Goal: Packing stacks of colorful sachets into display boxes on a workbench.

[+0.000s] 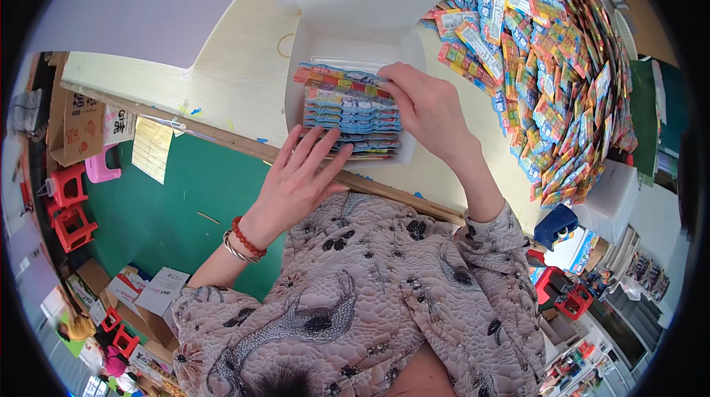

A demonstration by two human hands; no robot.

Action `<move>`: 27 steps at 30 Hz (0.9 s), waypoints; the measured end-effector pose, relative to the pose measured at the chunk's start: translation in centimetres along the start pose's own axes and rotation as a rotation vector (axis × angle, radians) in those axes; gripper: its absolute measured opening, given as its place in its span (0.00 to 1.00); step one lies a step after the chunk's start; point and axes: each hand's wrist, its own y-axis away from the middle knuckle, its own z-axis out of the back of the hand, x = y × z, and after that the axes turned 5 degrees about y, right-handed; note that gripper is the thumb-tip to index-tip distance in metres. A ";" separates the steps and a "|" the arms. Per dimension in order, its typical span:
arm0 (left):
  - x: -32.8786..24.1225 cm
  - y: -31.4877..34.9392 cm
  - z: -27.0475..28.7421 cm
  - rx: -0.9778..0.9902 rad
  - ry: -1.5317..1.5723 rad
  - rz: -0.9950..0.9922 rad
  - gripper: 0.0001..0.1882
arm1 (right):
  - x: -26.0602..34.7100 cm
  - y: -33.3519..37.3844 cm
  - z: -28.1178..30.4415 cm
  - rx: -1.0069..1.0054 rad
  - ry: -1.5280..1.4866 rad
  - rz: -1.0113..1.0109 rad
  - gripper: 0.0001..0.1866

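A white cardboard box stands in front of me at the table's near edge, its lid folded back. Inside it, colourful packets with wavy blue edges stand packed in a row. My right hand pinches the right end of one packet at the far end of the row. This packet sits slightly askew, its left end close to the box's left wall. My left hand lies over the near left corner of the box, fingers spread and fingertips resting on the nearest packets. Nothing is gripped in it.
A big heap of similar packets covers the table's right side. A yellow rubber band lies left of the box. Past the wooden table edge is a green floor with cartons and red stools. A dark blue tool sits at right.
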 end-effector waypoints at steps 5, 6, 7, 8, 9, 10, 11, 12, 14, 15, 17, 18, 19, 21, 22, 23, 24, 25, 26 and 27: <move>0.8 -0.9 -0.1 -0.059 0.091 -0.006 0.22 | -0.5 0.7 -0.1 -0.024 -0.042 -0.015 0.06; 1.1 -1.3 0.0 -0.099 0.086 -0.016 0.17 | -0.5 0.8 0.0 -0.044 -0.072 -0.019 0.06; 1.4 -1.7 0.1 -0.139 0.082 -0.026 0.13 | -0.4 0.8 0.2 -0.042 -0.072 -0.017 0.06; 1.9 -2.3 0.3 -0.140 0.081 -0.025 0.13 | -0.1 0.7 0.7 -0.084 -0.106 -0.046 0.05; 2.3 -2.8 0.5 -0.096 0.061 -0.049 0.09 | -0.1 0.7 1.0 -0.125 -0.140 -0.075 0.05; 2.7 -3.3 0.6 -0.052 0.042 -0.071 0.06 | -0.1 0.7 1.1 -0.125 -0.140 -0.075 0.05; 3.1 -3.8 0.5 -0.052 0.044 -0.074 0.06 | -0.3 0.8 1.3 -0.139 -0.143 -0.079 0.05; 3.4 -4.2 0.4 -0.017 0.024 -0.105 0.04 | -0.5 0.8 1.4 -0.153 -0.146 -0.084 0.05; 4.0 -4.7 0.5 0.017 0.002 -0.137 0.02 | -0.1 1.1 1.9 -0.156 -0.123 -0.079 0.05; 4.3 -4.8 0.8 0.034 0.066 -0.127 0.02 | 0.1 1.3 2.1 -0.159 -0.102 -0.071 0.05; 4.5 -5.1 1.0 0.054 0.130 -0.116 0.02 | 0.1 1.9 2.3 -0.155 -0.113 -0.062 0.05; 4.6 -5.2 1.1 0.051 0.164 -0.111 0.03 | 0.1 2.1 2.4 -0.149 -0.124 -0.056 0.05; 4.7 -5.2 1.2 0.048 0.197 -0.106 0.03 | 0.2 2.3 2.4 -0.149 -0.126 -0.056 0.05; 4.9 -5.3 1.2 0.070 0.226 -0.095 0.03 | 0.4 2.7 2.6 -0.150 -0.135 -0.058 0.05; 5.0 -5.3 1.2 0.091 0.254 -0.081 0.04 | 0.5 2.7 2.6 -0.150 -0.135 -0.060 0.05; 5.0 -5.4 1.3 0.093 0.254 -0.083 0.04 | 0.5 2.8 2.6 -0.153 -0.153 -0.054 0.06; 5.0 -5.4 1.5 0.119 0.255 -0.084 0.04 | 0.6 2.9 2.7 -0.156 -0.171 -0.048 0.06; 5.1 -5.4 1.6 0.146 0.255 -0.085 0.05 | 0.6 3.0 2.7 -0.157 -0.171 -0.050 0.06; 5.2 -5.4 1.6 0.148 0.255 -0.086 0.05 | 0.5 3.1 2.7 -0.150 -0.168 -0.050 0.06; 5.3 -5.3 1.7 0.162 0.274 -0.093 0.06 | 0.5 3.2 2.7 -0.144 -0.164 -0.049 0.06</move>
